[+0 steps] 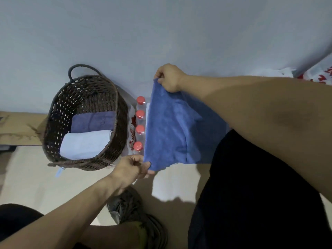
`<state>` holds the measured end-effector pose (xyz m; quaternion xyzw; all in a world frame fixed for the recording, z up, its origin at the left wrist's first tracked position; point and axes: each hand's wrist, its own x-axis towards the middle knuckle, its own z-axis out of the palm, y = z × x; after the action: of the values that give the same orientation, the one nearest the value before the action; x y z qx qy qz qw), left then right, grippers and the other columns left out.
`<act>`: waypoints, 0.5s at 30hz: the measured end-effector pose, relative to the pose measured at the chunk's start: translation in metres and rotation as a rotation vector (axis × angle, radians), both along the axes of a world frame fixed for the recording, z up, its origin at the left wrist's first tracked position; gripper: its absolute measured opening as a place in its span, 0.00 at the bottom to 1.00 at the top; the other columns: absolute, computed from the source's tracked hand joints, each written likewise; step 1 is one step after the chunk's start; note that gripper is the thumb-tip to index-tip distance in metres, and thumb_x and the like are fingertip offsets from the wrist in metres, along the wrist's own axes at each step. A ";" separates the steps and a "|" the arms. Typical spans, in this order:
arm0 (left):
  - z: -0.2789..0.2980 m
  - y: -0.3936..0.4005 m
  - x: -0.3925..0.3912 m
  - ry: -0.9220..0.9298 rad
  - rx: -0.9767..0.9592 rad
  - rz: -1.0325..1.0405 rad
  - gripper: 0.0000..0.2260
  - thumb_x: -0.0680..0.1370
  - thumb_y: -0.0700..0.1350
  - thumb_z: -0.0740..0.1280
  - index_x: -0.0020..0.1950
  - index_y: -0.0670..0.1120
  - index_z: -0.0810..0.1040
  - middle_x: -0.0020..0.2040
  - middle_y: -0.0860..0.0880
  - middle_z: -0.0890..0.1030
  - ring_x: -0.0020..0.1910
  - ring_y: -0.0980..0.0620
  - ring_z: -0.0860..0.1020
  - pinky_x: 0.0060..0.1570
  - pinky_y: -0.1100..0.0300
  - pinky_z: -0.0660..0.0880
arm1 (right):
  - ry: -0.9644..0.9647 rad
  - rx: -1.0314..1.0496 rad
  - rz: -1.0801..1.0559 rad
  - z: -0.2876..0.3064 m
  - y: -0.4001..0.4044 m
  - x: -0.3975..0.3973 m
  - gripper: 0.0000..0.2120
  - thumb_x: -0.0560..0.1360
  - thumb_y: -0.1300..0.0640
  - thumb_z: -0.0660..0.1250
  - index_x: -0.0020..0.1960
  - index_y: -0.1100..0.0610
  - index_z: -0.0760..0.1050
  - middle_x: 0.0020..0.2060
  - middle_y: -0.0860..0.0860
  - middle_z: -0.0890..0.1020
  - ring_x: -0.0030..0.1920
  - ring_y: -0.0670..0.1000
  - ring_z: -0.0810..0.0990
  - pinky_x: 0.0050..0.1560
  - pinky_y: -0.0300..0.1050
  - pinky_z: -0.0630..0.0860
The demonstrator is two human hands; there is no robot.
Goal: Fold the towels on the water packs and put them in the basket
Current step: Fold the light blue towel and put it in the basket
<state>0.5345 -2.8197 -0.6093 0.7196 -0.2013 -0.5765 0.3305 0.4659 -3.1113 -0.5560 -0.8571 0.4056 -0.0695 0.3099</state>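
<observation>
The blue towel [167, 130] hangs stretched between both hands and covers most of the water pack [137, 130], so only one row of four red-capped bottles shows along the towel's left edge; a sliver of something white peeks out beside it, too little to identify. The right hand [169, 78] pinches the towel's far corner, and the left hand [133, 168] pinches its near corner between thumb and fingers. The right forearm and a dark-clothed leg hide the towel's right side. Just left of the bottles stands a dark woven basket [116, 141] with a loop handle; in it lie two folded towels, a purple one [93, 121] behind a pale blue one [84, 144]. A shoe [129, 205] rests on the floor below.
</observation>
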 end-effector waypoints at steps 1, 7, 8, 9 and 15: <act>-0.002 0.002 0.004 0.003 0.034 0.007 0.02 0.78 0.35 0.68 0.45 0.39 0.79 0.35 0.45 0.84 0.37 0.47 0.84 0.37 0.61 0.80 | 0.024 0.023 0.010 -0.007 0.000 0.008 0.11 0.78 0.62 0.64 0.57 0.59 0.81 0.56 0.55 0.83 0.56 0.52 0.80 0.54 0.37 0.72; -0.019 0.018 0.025 -0.010 0.228 -0.019 0.08 0.74 0.39 0.74 0.50 0.38 0.79 0.44 0.40 0.86 0.38 0.47 0.84 0.36 0.61 0.78 | 0.034 0.161 0.002 -0.047 0.005 0.049 0.04 0.75 0.63 0.70 0.49 0.59 0.81 0.41 0.49 0.82 0.47 0.49 0.80 0.58 0.45 0.78; -0.022 0.021 0.027 -0.018 0.244 -0.027 0.09 0.74 0.40 0.74 0.50 0.38 0.79 0.43 0.40 0.86 0.38 0.47 0.84 0.36 0.60 0.77 | 0.032 0.181 0.000 -0.050 0.006 0.053 0.04 0.74 0.63 0.71 0.47 0.57 0.79 0.38 0.48 0.80 0.49 0.51 0.81 0.59 0.46 0.78; -0.024 0.022 0.029 -0.024 0.254 -0.033 0.10 0.74 0.41 0.75 0.50 0.37 0.80 0.43 0.41 0.86 0.37 0.47 0.84 0.37 0.60 0.77 | 0.032 0.191 -0.004 -0.054 0.007 0.057 0.04 0.73 0.62 0.72 0.46 0.56 0.78 0.37 0.47 0.79 0.50 0.52 0.82 0.59 0.47 0.78; -0.023 0.017 0.036 -0.121 0.360 -0.196 0.08 0.74 0.46 0.74 0.44 0.42 0.81 0.38 0.43 0.83 0.36 0.46 0.80 0.40 0.55 0.78 | 0.024 0.145 -0.054 -0.063 0.008 0.059 0.10 0.69 0.52 0.77 0.45 0.52 0.77 0.43 0.50 0.82 0.47 0.51 0.82 0.55 0.44 0.78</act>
<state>0.5701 -2.8031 -0.6324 0.7773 -0.1838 -0.5883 0.1262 0.5252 -3.1037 -0.6189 -0.8220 0.4364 -0.0380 0.3640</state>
